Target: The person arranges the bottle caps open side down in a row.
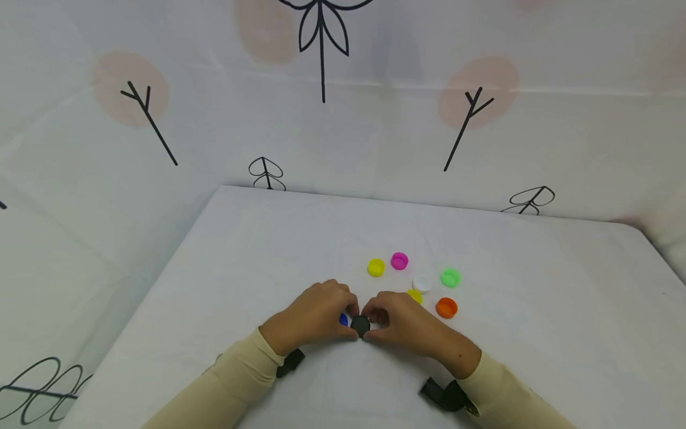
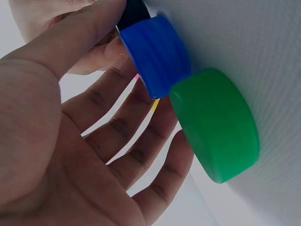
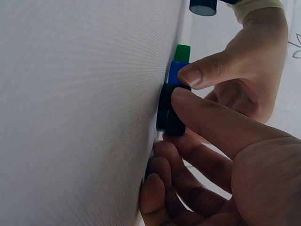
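Observation:
A small round black cap [image 1: 361, 325] lies on the white table between my two hands. My right hand [image 1: 404, 322] pinches it, with the thumb on its near side and a finger on the far side. My left hand [image 1: 320, 311] holds the same cap from the left between thumb and index finger. Beside the black cap stands a blue cap [image 2: 157, 56], partly hidden by the left hand in the head view. A green cap [image 2: 216, 125] follows in the same row, near the left little finger; the left hand hides it in the head view.
Beyond the right hand lie loose caps: yellow [image 1: 376, 267], magenta [image 1: 399, 261], white [image 1: 421, 284], light green [image 1: 451, 277] and orange [image 1: 446, 307]. Another yellow cap [image 1: 415, 295] is partly covered by the right hand. A patterned white cloth [image 1: 375, 131] hangs behind the table [image 1: 300, 238].

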`<state>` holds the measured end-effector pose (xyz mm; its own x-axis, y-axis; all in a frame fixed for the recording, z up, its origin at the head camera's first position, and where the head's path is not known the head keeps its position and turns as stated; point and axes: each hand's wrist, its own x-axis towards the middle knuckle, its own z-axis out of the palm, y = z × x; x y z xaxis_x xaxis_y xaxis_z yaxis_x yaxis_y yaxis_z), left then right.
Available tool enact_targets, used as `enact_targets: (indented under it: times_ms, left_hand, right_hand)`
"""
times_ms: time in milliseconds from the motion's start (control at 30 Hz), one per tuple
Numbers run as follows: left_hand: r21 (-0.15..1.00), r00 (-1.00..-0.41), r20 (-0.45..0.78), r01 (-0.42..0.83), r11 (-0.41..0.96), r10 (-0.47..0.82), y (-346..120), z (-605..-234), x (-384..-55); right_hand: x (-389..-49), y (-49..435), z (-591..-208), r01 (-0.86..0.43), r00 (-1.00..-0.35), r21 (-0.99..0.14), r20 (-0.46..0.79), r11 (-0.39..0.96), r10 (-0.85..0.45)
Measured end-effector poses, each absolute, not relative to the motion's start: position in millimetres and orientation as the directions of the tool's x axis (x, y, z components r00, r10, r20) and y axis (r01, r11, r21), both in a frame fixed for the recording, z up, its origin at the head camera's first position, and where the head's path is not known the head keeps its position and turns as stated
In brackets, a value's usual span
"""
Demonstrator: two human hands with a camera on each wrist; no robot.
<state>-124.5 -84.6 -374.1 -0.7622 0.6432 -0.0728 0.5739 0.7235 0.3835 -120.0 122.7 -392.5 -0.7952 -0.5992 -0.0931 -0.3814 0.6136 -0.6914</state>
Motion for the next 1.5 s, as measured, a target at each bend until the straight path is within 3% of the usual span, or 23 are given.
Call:
enact_targets:
  times_ms: [1000, 1233, 1500]
  left_hand:
    - [0.362, -0.764, -0.079, 0.576, 0.732, 0.640, -88, -375, -125]
    - [0.338, -0.809, -0.065, 0.533, 0.776, 0.584, -90, -358, -132]
    - [0.271, -0.804, -0.107, 0.543, 0.795, 0.585, -81, -342, -157]
  right_hand:
    - [-121, 127, -389, -0.383, -0.787, -0.687, -0.108, 0.618, -0.608]
    - [-130, 135, -375, -0.360, -0.862, -0.641, -0.049, 0.678, -0.504]
    - [-154, 141, -365, -0.284, -0.935, -0.531, -0.033, 0.798, -0.354]
